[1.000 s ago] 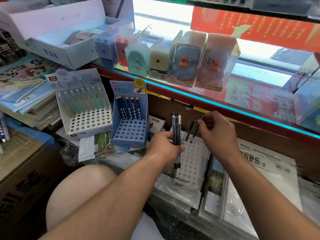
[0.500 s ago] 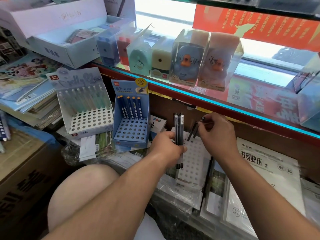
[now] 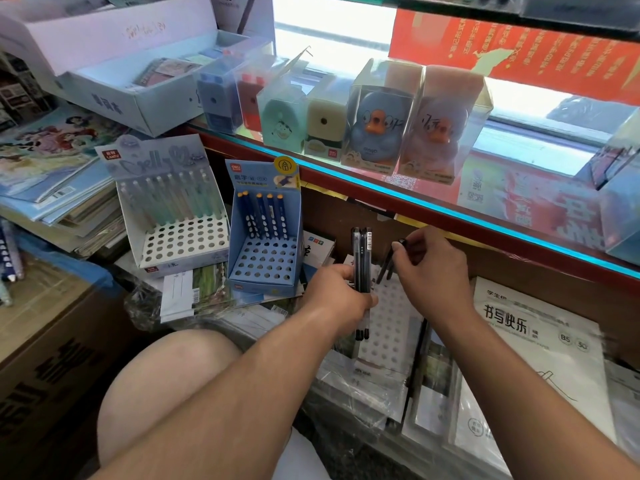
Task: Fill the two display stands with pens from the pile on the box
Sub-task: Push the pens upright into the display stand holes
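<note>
A bundle of dark pens (image 3: pixel 362 258) is held upright in the left hand (image 3: pixel 337 294), whose fingers are curled round the barrels. A further dark pen (image 3: pixel 385 270) is pinched at its upper end by the right hand (image 3: pixel 433 271) and is tilted, tip down, over the back rows of a white perforated stand (image 3: pixel 394 327) lying directly beneath both hands. Whether the tip is already seated in a hole cannot be told.

The step in hand is judged to be the loading of this stand, one pen at a time, with most holes not yet filled. For the next move, the tip would need to be lined up with a free hole and pressed down until the pen stands alone, and another pen then drawn from the bundle.

To the left, well apart, a blue stand (image 3: pixel 263 268) and a pale stand (image 3: pixel 183 242) are seen, each with only its back row filled. All three stands rest on stacked, plastic-wrapped paper pads (image 3: pixel 540 344). Above, boxed pencil sharpeners (image 3: pixel 379 123) are lined along a glass shelf (image 3: pixel 485 221). A cardboard box (image 3: pixel 45 341) and piled books (image 3: pixel 52 174) are seen at the far left, and a bare knee (image 3: pixel 166 382) in the foreground.
</note>
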`<move>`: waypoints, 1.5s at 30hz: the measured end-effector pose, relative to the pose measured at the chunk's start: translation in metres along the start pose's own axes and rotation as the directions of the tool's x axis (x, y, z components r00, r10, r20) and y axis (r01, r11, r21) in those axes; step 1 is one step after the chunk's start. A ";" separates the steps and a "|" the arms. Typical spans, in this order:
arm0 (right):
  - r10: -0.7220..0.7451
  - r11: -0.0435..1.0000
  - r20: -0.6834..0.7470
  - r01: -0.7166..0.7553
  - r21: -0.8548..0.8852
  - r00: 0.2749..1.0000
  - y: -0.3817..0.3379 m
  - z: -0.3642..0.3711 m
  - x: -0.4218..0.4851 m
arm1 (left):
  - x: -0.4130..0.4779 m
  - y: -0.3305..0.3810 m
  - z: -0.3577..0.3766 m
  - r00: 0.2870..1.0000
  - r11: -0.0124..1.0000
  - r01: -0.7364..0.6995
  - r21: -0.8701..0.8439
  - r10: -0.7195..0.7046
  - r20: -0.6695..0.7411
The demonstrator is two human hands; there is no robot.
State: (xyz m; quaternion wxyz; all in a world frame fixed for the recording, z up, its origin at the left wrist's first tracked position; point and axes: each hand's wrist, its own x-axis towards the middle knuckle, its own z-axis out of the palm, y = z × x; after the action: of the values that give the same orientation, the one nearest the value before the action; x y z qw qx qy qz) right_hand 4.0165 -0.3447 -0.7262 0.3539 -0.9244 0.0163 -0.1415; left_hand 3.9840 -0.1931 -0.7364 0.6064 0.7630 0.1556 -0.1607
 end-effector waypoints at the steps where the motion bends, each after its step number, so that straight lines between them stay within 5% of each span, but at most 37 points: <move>1: -0.007 1.000 0.001 0.007 -0.005 1.000 0.000 0.000 0.000 | 0.000 0.000 0.000 1.000 1.000 0.001 0.001 -0.001 0.000; 13: -0.065 0.943 0.066 0.083 -0.321 0.996 -0.005 -0.001 -0.004 | -0.003 0.003 -0.001 1.000 1.000 0.000 -0.016 0.001 0.030; 17: -0.062 0.998 -0.038 0.061 -0.022 0.997 -0.015 -0.013 -0.008 | -0.009 0.006 0.000 0.993 1.000 -0.014 -0.020 0.016 0.119; 20: -0.012 0.969 0.119 -0.018 0.246 0.993 -0.018 -0.020 -0.004 | -0.013 0.011 0.003 0.979 0.999 -0.018 -0.033 0.025 0.204; 26: -0.011 0.909 0.274 -0.104 0.403 0.962 -0.017 -0.032 -0.003 | -0.014 0.011 0.004 0.980 0.999 -0.034 0.008 0.031 0.198; 29: -0.070 0.922 0.266 -0.039 0.385 0.962 -0.014 -0.037 -0.005 | -0.012 0.009 0.005 0.982 1.000 -0.028 0.010 0.026 0.186; 35: 0.005 0.980 0.011 -0.007 0.197 1.000 0.003 -0.035 -0.006 | -0.007 0.005 0.001 1.000 1.000 -0.029 0.007 0.029 0.012; 45: 0.003 0.999 -0.080 -0.005 -0.036 0.997 0.011 -0.028 -0.008 | -0.010 0.006 0.001 0.999 0.999 -0.013 0.042 0.012 0.045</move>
State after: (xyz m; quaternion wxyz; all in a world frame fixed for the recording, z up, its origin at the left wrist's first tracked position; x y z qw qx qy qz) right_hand 4.0021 -0.3699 -0.7152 0.3365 -0.9241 0.0349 -0.1775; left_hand 3.9778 -0.1955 -0.7267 0.5946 0.7728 0.1337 -0.1773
